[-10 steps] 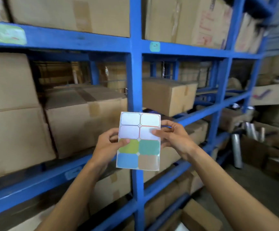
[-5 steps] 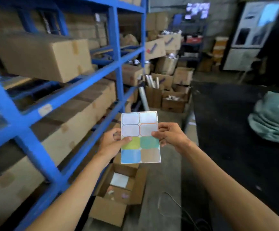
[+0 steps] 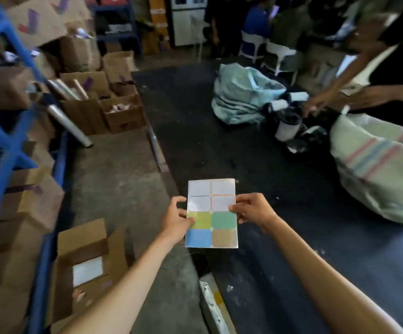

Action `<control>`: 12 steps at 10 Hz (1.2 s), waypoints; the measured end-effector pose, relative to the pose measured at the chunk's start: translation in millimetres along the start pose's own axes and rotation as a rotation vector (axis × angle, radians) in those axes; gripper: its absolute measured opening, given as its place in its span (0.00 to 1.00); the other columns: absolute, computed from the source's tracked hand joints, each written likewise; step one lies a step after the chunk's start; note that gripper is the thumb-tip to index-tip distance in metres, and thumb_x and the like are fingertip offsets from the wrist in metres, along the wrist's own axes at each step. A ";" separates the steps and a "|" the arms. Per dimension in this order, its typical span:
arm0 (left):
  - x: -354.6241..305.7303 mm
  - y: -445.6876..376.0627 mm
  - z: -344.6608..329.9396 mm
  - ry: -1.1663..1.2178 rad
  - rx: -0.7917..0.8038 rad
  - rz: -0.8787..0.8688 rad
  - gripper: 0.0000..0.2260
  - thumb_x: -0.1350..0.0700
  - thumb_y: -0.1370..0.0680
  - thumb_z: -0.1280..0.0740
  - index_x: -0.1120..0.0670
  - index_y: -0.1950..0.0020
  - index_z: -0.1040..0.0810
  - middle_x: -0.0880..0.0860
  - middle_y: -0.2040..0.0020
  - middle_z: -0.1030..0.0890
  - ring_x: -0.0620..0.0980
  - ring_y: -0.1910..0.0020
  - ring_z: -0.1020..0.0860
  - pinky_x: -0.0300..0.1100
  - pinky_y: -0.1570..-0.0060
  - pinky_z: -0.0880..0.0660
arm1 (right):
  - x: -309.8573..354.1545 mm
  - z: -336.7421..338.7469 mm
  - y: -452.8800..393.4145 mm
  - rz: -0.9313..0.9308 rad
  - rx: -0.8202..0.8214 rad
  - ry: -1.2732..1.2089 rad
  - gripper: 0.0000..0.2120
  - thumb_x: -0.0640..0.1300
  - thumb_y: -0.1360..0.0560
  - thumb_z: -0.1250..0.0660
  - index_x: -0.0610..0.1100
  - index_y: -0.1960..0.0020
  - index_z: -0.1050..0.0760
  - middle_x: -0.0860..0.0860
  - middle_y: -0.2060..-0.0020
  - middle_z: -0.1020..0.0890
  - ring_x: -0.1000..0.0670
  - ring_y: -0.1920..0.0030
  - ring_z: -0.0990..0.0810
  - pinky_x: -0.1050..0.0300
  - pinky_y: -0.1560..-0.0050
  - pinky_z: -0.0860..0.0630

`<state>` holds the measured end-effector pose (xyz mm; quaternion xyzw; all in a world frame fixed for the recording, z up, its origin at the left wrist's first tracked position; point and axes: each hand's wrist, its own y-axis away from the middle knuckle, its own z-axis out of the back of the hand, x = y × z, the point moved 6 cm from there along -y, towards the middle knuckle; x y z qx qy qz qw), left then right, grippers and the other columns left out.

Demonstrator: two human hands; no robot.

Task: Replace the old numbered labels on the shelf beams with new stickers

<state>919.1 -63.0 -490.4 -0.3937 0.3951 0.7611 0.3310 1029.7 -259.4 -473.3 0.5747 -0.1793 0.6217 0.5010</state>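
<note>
I hold a sticker sheet [image 3: 212, 213] in front of me with both hands. Its upper stickers are peeled to white backing; below them remain a yellow-green, a teal, a blue and a tan sticker. My left hand [image 3: 175, 220] pinches the sheet's left edge, thumb on the yellow-green sticker. My right hand [image 3: 252, 210] pinches the right edge at mid height. The blue shelf frame [image 3: 5, 145] with cardboard boxes stands blurred along the left edge. No beam label is legible in this view.
An open cardboard box [image 3: 84, 266] lies on the concrete floor at lower left. More open boxes [image 3: 120, 112] and film rolls [image 3: 70, 124] stand by the rack. On the dark mat to the right lie cloth sacks [image 3: 241, 97] and a striped sack [image 3: 378, 169]; another person's hands [image 3: 316, 102] reach there.
My view has swung right and down, away from the shelf beams to the floor and mat. The sheet stays held the same way in both hands.
</note>
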 end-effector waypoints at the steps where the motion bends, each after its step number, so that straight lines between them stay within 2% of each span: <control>1: -0.9 -4.2 -58.6 -0.124 0.096 -0.047 0.23 0.67 0.28 0.28 0.50 0.39 0.29 0.50 0.59 0.19 0.54 0.55 0.18 0.53 0.49 0.20 | -49.8 38.7 19.4 -0.091 -0.118 -0.009 0.05 0.30 0.24 0.33 0.32 0.50 0.19 0.40 0.64 0.19 0.50 0.71 0.24 0.61 0.70 0.22; 2: 3.3 -1.3 -109.9 -0.220 0.188 -0.108 0.19 0.67 0.29 0.28 0.49 0.44 0.25 0.49 0.57 0.18 0.50 0.58 0.21 0.47 0.51 0.20 | -98.2 67.3 42.1 -0.180 -0.231 -0.036 0.07 0.29 0.25 0.34 0.31 0.50 0.19 0.40 0.64 0.20 0.47 0.69 0.24 0.55 0.67 0.20; 3: 16.6 6.6 -159.2 -0.337 0.327 -0.152 0.18 0.68 0.29 0.29 0.50 0.44 0.21 0.52 0.46 0.17 0.51 0.50 0.20 0.43 0.47 0.22 | -143.8 87.8 69.3 -0.273 -0.342 -0.016 0.08 0.29 0.27 0.33 0.34 0.51 0.17 0.42 0.65 0.19 0.48 0.69 0.22 0.54 0.64 0.19; 4: 31.9 20.7 -204.9 -0.440 0.508 -0.185 0.19 0.68 0.27 0.30 0.54 0.38 0.20 0.53 0.38 0.19 0.54 0.37 0.23 0.45 0.35 0.27 | -182.2 101.2 97.7 -0.345 -0.453 -0.002 0.08 0.29 0.29 0.33 0.36 0.54 0.16 0.45 0.66 0.18 0.49 0.70 0.20 0.58 0.66 0.18; 5: 46.0 32.6 -234.7 -0.538 0.631 -0.220 0.21 0.65 0.26 0.30 0.55 0.33 0.22 0.54 0.33 0.23 0.52 0.32 0.25 0.38 0.32 0.33 | -207.2 106.6 118.6 -0.408 -0.539 -0.013 0.08 0.29 0.30 0.32 0.37 0.55 0.17 0.47 0.67 0.20 0.52 0.71 0.22 0.63 0.72 0.21; 6: 61.7 40.1 -255.4 -0.610 0.722 -0.218 0.24 0.62 0.25 0.30 0.55 0.28 0.26 0.53 0.28 0.27 0.52 0.29 0.28 0.36 0.33 0.36 | -226.1 106.7 132.7 -0.442 -0.589 -0.011 0.11 0.28 0.32 0.32 0.40 0.55 0.17 0.48 0.70 0.22 0.57 0.76 0.24 0.65 0.74 0.24; 7: 79.5 43.7 -268.0 -0.729 0.766 -0.250 0.27 0.57 0.23 0.32 0.51 0.24 0.32 0.51 0.22 0.35 0.55 0.27 0.34 0.40 0.30 0.37 | -244.0 103.1 139.2 -0.466 -0.613 -0.001 0.12 0.28 0.32 0.32 0.40 0.54 0.17 0.51 0.73 0.23 0.57 0.76 0.25 0.64 0.73 0.23; 8: 95.8 46.9 -271.2 -0.844 0.790 -0.277 0.30 0.53 0.23 0.32 0.47 0.22 0.37 0.46 0.17 0.50 0.54 0.24 0.43 0.46 0.26 0.37 | -256.9 94.5 141.6 -0.481 -0.624 0.010 0.14 0.29 0.33 0.34 0.40 0.52 0.17 0.48 0.71 0.21 0.53 0.69 0.23 0.55 0.64 0.17; 9: 103.2 48.2 -270.6 -0.901 0.802 -0.313 0.32 0.50 0.24 0.33 0.44 0.21 0.40 0.44 0.17 0.56 0.53 0.24 0.46 0.49 0.27 0.36 | -260.3 88.3 143.3 -0.484 -0.638 0.051 0.12 0.31 0.33 0.34 0.45 0.59 0.18 0.46 0.70 0.20 0.51 0.66 0.23 0.49 0.57 0.17; 10: 101.9 46.0 -269.3 -0.852 0.832 -0.287 0.33 0.51 0.23 0.33 0.46 0.20 0.42 0.45 0.17 0.55 0.54 0.22 0.48 0.48 0.24 0.40 | -258.0 87.0 141.6 -0.455 -0.625 0.164 0.09 0.35 0.33 0.32 0.48 0.66 0.23 0.52 0.72 0.28 0.51 0.68 0.31 0.56 0.64 0.30; 11: 97.4 38.1 -262.1 -0.743 0.831 -0.242 0.32 0.53 0.23 0.32 0.47 0.20 0.39 0.49 0.17 0.51 0.56 0.20 0.47 0.45 0.24 0.44 | -257.3 89.5 135.6 -0.456 -0.592 0.176 0.13 0.38 0.30 0.28 0.44 0.46 0.19 0.47 0.58 0.23 0.50 0.58 0.26 0.61 0.55 0.33; 12: 80.7 23.2 -244.0 -0.662 0.744 -0.256 0.29 0.55 0.23 0.30 0.48 0.23 0.33 0.52 0.18 0.45 0.55 0.20 0.42 0.43 0.25 0.43 | -248.7 97.7 123.2 -0.425 -0.562 0.161 0.19 0.41 0.28 0.26 0.42 0.38 0.23 0.43 0.50 0.23 0.50 0.54 0.26 0.62 0.52 0.32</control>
